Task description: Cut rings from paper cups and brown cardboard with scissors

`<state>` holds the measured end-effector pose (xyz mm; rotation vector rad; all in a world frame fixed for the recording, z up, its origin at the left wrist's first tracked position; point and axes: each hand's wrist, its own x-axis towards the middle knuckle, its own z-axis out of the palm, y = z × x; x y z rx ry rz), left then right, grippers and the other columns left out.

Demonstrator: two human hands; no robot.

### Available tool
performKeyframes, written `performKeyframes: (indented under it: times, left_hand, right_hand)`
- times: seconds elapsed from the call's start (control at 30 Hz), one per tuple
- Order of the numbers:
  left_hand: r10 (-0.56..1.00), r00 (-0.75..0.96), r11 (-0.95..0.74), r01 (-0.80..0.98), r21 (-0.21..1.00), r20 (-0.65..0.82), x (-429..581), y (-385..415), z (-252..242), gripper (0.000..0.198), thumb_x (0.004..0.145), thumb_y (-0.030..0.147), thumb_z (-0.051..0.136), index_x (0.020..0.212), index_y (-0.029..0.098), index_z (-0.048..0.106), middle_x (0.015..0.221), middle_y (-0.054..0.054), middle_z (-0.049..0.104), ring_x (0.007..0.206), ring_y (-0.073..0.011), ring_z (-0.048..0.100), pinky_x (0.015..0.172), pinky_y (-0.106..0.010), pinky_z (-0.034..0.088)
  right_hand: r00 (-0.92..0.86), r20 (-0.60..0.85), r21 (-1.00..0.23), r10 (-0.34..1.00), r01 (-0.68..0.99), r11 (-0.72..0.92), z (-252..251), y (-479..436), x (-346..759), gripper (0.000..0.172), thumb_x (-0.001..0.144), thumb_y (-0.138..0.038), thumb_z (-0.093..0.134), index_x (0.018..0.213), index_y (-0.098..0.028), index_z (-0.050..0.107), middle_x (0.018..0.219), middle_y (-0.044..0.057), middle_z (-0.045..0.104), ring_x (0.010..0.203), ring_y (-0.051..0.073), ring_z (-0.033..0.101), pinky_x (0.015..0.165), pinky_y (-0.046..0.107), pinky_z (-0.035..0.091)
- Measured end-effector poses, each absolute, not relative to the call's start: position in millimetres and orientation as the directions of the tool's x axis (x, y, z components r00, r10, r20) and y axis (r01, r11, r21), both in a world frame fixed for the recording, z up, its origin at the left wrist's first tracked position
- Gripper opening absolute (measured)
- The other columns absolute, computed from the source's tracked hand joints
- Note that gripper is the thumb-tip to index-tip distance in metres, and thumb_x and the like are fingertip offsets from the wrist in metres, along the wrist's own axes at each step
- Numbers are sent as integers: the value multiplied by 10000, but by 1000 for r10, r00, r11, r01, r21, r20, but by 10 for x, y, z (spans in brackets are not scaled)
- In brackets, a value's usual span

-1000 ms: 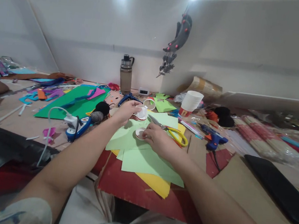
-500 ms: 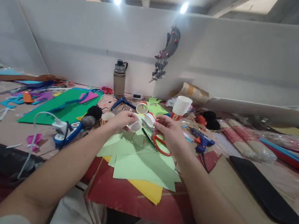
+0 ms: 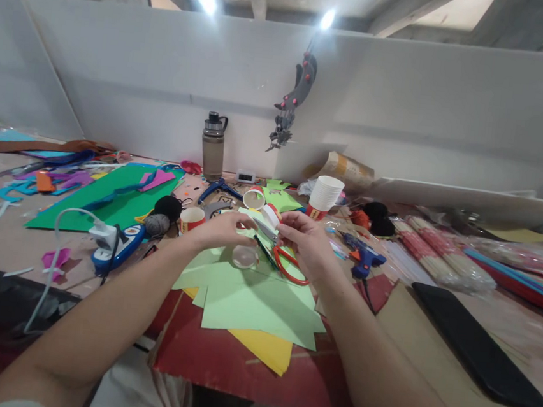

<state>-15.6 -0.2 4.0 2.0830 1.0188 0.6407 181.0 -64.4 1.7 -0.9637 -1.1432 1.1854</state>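
- The left hand [image 3: 225, 230] curls, its fingertips unclear; whether it grips anything I cannot tell.
- The right hand [image 3: 309, 239] pinches a red-and-white cup piece [image 3: 271, 215], partly hiding it.
- Marks on the cup stack [image 3: 325, 196], beyond the right hand, are too small to read.
- A pale disc [image 3: 244, 258] shows just below the left hand, over green paper [image 3: 261, 308].

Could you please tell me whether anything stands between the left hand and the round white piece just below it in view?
Nothing visible stands between the left hand and the round white piece, though one view cannot show the depth between them. The red-handled scissors show to the right of the piece, off that short path.
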Motion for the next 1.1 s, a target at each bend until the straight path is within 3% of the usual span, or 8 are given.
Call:
performKeyframes:
  times: [0.13,0.3,0.4,0.53,0.67,0.83,0.97,1.1]
  left_hand:
    - [801,574,-317,164,934,172,-136,-42,126,584,737,443,709,1250,194,585,1162,-119,636,880,-173,619,664,-244,483]
    - [777,588,-310,48,950,224,-79,-68,94,355,758,430,700,943,139,618,695,-4,592,575,-89,520,515,-206,398]
    - [781,550,-393,64,917,296,-67,-63,82,303,742,387,719,886,138,624,656,19,559,541,-69,472,496,-197,371]
    - [769,529,-445,41,895,358,-56,-81,91,259,742,355,720,853,141,626,760,-10,592,630,-85,518,554,-208,422]
    - [767,552,-360,-53,932,327,-49,-149,116,262,741,335,726,867,156,581,1099,-70,604,797,-116,595,672,-245,501]
    - [731,624,-122,-279,952,277,-20,-186,121,441,710,296,776,1077,185,558,1057,-84,634,926,-186,631,804,-335,528]
    - [761,571,-129,-332,934,308,4,-162,100,666,665,210,810,1260,228,512,1253,-110,594,1039,-219,618,841,-347,523]
    - [763,556,-146,-348,926,329,-5,-158,90,610,654,183,818,1216,190,580,1239,-123,619,1081,-231,611,890,-342,519]
  right_hand:
    - [-78,122,-976,989,-193,105,29,-674,1787,242,633,-316,736,807,-219,598,733,-46,564,587,88,490,583,251,430]
    - [-32,216,-976,976,-26,215,49,-713,1760,237,697,-355,698,877,-220,624,860,-5,618,728,132,550,668,278,449]
    - [21,340,-926,940,183,330,80,-745,1755,224,748,-375,681,893,-207,653,917,23,635,799,152,555,722,298,442]
    - [3,416,-891,909,201,407,109,-771,1746,184,774,-359,670,870,-203,656,896,26,638,787,156,557,705,298,445]
    - [5,474,-857,881,231,460,100,-755,1761,115,789,-313,663,833,-207,656,886,21,637,785,151,566,693,284,446]
    - [-10,595,-776,803,253,578,66,-721,1804,29,798,-220,648,782,-215,672,917,28,608,859,158,582,721,284,467]
    - [-7,692,-643,722,450,620,64,-749,1805,89,812,-189,646,783,-247,708,1032,42,589,978,190,570,866,370,466]
    - [-9,793,-450,609,665,596,53,-768,1794,138,816,-177,651,761,-273,734,1137,59,556,1082,243,481,910,432,442]
